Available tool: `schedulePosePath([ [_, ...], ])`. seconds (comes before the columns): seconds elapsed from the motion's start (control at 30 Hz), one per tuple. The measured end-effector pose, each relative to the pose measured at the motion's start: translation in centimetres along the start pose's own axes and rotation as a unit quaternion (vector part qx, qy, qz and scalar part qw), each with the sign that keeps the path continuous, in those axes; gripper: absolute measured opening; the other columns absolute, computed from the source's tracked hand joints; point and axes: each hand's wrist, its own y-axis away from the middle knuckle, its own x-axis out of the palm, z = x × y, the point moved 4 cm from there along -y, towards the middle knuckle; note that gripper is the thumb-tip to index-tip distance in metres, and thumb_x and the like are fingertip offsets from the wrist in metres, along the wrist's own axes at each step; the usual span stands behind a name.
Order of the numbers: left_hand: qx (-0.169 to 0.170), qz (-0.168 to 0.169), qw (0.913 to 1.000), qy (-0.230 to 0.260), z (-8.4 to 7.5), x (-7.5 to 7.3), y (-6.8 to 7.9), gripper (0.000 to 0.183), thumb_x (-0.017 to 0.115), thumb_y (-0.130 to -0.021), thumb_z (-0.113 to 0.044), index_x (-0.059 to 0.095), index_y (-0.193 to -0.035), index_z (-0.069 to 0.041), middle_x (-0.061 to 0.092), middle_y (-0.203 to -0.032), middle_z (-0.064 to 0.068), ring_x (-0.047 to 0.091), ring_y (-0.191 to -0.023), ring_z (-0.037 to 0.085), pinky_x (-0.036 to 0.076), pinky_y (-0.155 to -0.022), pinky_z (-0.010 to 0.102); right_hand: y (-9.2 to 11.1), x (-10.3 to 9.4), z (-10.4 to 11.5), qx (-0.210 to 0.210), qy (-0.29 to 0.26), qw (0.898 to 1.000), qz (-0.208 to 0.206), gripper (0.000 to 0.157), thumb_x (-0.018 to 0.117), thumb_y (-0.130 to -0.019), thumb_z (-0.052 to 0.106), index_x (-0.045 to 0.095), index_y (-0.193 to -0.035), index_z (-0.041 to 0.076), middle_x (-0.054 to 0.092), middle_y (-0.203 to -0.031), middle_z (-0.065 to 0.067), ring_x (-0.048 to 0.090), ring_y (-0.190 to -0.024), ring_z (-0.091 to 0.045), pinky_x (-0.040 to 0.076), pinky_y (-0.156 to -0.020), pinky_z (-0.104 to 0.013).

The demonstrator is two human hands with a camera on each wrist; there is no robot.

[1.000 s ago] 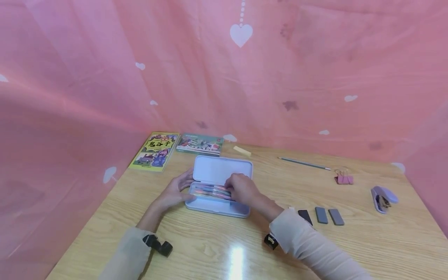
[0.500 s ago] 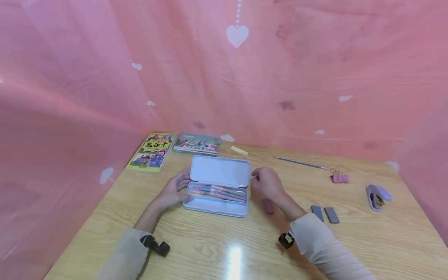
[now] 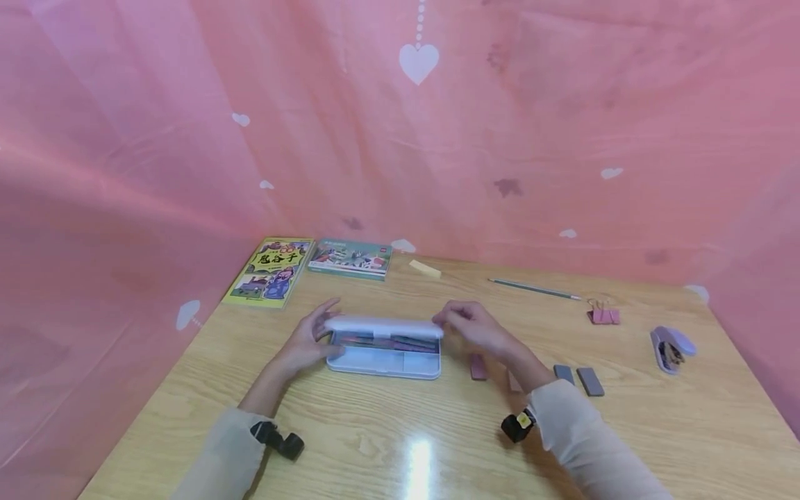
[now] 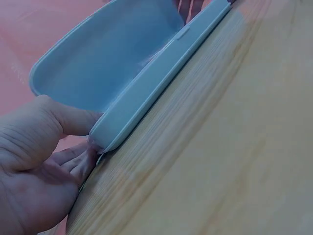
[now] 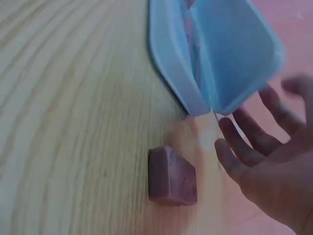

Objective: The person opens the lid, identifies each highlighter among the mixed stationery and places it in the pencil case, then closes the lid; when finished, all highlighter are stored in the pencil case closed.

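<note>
A pale blue pencil case [image 3: 375, 361] lies on the table with its lid [image 3: 384, 326] partly raised. Several pens [image 3: 400, 343] show in its back compartment, under the lid. My left hand [image 3: 309, 342] grips the case's left end, thumb at the near side and the other fingers round the end, as the left wrist view shows. At the right end, my right hand [image 3: 471, 325] has its extended fingers [image 5: 257, 134] behind the lid's corner. Just below that hand lies a dark pink eraser-like block [image 5: 171, 177].
Two grey blocks [image 3: 590, 382] and a tan one [image 3: 514, 380] lie by the right forearm. Farther right are a pencil [image 3: 535, 289], a pink binder clip [image 3: 605, 316] and a purple stapler [image 3: 671, 349]. Books [image 3: 270, 272] and a yellow strip [image 3: 426, 269] sit at the back.
My right hand has left the pens inside the case and moved to the lid's right edge. The lid has swung from lying back to partly over the case. My left hand stays put.
</note>
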Motion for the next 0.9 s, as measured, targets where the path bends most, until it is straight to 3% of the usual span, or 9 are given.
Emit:
schedulePosePath([
  [0.1,0.016,0.032,0.9994,0.005,-0.2,0.0,0.0,0.109,0.081,-0.062,0.003,0.022,-0.15,-0.019,0.043,-0.143,0.014,0.037,-0.134,0.031,0.024,-0.116,0.043,1.1,1.1,2.0,-0.024,0.068,0.997,0.026,0.019,0.065,-0.089,0.024,0.068,-0.094,0.006,0.063,-0.109,-0.011,0.058,-0.104,-0.027,0.049,-0.095,-0.046],
  [0.17,0.033,0.064,0.9974,0.008,-0.5,-0.1,0.0,0.108,0.084,-0.061,-0.002,0.023,-0.15,-0.015,0.039,-0.146,0.014,0.031,-0.138,0.03,0.018,-0.117,0.044,1.4,1.7,2.3,-0.038,0.108,0.993,0.037,0.027,0.072,-0.082,0.03,0.067,-0.1,0.01,0.061,-0.111,-0.007,0.056,-0.106,-0.025,0.047,-0.096,-0.047],
  [0.27,0.037,0.1,0.9942,-0.019,-0.8,-0.1,0.2,0.094,0.083,-0.068,-0.013,0.032,-0.147,-0.01,0.033,-0.15,0.01,0.022,-0.142,0.027,0.013,-0.118,0.045,1.7,2.3,2.2,-0.047,0.181,0.982,0.036,0.041,0.074,-0.078,0.038,0.066,-0.111,0.015,0.06,-0.118,-0.001,0.053,-0.113,-0.021,0.044,-0.1,-0.047],
  [0.33,0.033,0.106,0.9928,-0.044,-0.8,-0.1,0.2,0.081,0.079,-0.074,-0.019,0.039,-0.143,-0.009,0.032,-0.151,0.009,0.019,-0.143,0.028,0.011,-0.118,0.047,1.6,2.6,1.2,-0.045,0.224,0.973,0.033,0.049,0.075,-0.075,0.046,0.065,-0.116,0.02,0.058,-0.123,0.002,0.052,-0.114,-0.017,0.044,-0.1,-0.043],
  [0.43,0.017,0.103,0.9908,-0.086,-0.5,0.0,0.0,0.073,0.077,-0.078,-0.025,0.043,-0.142,-0.014,0.036,-0.149,0.006,0.022,-0.142,0.027,0.015,-0.118,0.046,2.0,3.1,1.0,-0.043,0.259,0.965,0.03,0.055,0.075,-0.075,0.046,0.063,-0.122,0.019,0.054,-0.13,-0.006,0.052,-0.111,-0.02,0.047,-0.094,-0.039],
  [0.6,0.01,0.104,0.9885,-0.109,-0.4,0.2,0.1,0.077,0.078,-0.076,-0.024,0.041,-0.143,-0.017,0.036,-0.15,0.006,0.022,-0.142,0.028,0.016,-0.118,0.048,2.4,3.7,1.1,-0.054,0.282,0.958,0.019,0.055,0.076,-0.075,0.044,0.064,-0.122,0.018,0.053,-0.131,-0.009,0.052,-0.106,-0.02,0.048,-0.088,-0.035],
  [0.8,-0.006,0.1,0.9877,-0.12,-0.4,-0.1,1.1,0.078,0.078,-0.076,-0.021,0.04,-0.144,-0.016,0.032,-0.151,0.009,0.019,-0.143,0.032,0.014,-0.117,0.051,2.1,4.6,1.4,-0.052,0.273,0.96,0.033,0.053,0.076,-0.076,0.04,0.065,-0.122,0.016,0.051,-0.133,-0.01,0.052,-0.096,-0.017,0.047,-0.079,-0.029],
  [0.9,-0.02,0.099,0.9875,-0.122,-0.4,-0.3,1.4,0.078,0.078,-0.076,-0.023,0.04,-0.144,-0.019,0.031,-0.152,0.007,0.017,-0.143,0.031,0.015,-0.117,0.051,1.9,4.9,1.6,-0.048,0.276,0.959,0.035,0.054,0.077,-0.075,0.039,0.065,-0.122,0.015,0.051,-0.133,-0.011,0.052,-0.101,-0.018,0.048,-0.082,-0.03],
])
